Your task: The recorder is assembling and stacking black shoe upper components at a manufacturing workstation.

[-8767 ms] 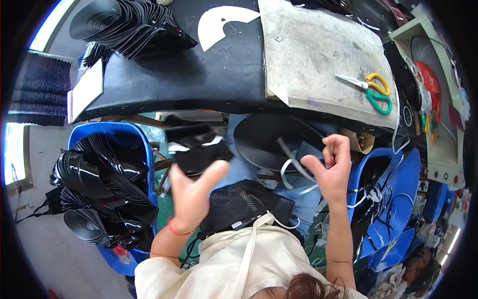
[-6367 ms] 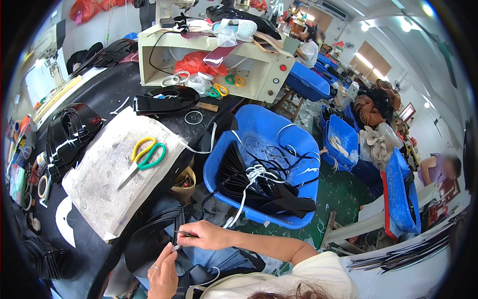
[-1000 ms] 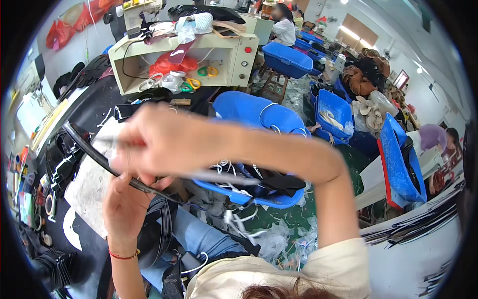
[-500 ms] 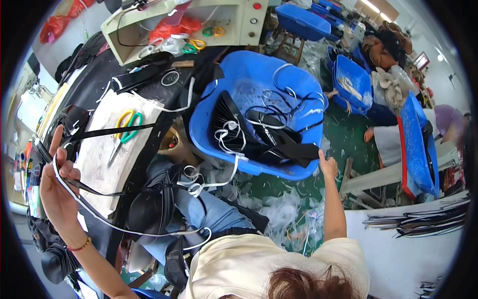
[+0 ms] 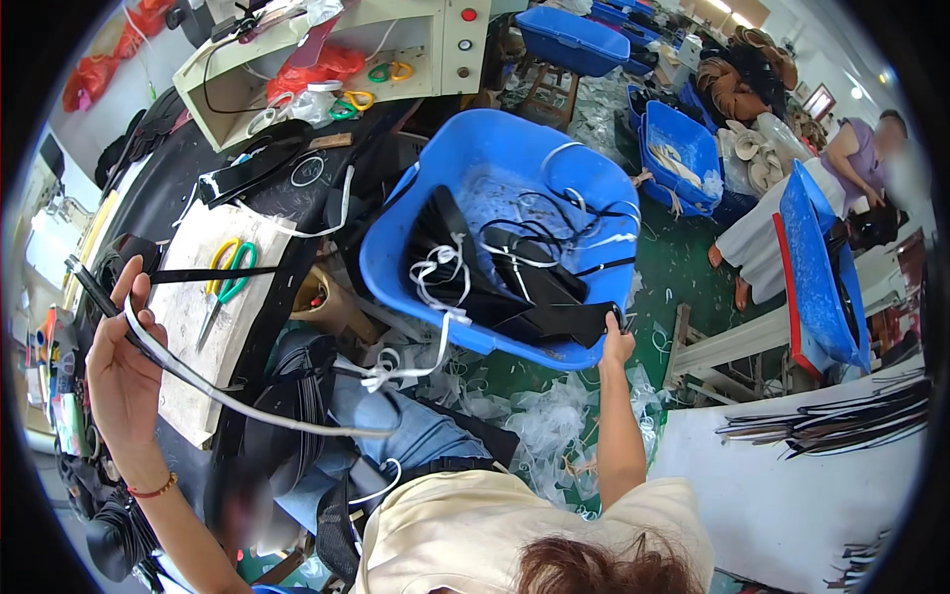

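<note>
My left hand (image 5: 124, 361) pinches long thin black-and-white strip (image 5: 237, 405), on left. Right hand (image 5: 616, 346) at flat black piece (image 5: 564, 320), near rim of blue plastic bin (image 5: 495, 139); cannot tell grip. Step: perhaps spreading strip; next needs free slack.

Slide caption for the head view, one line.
Left hand holds a long strip; right hand at the rim of a blue tub of black pieces; scissors on pale board.
</note>
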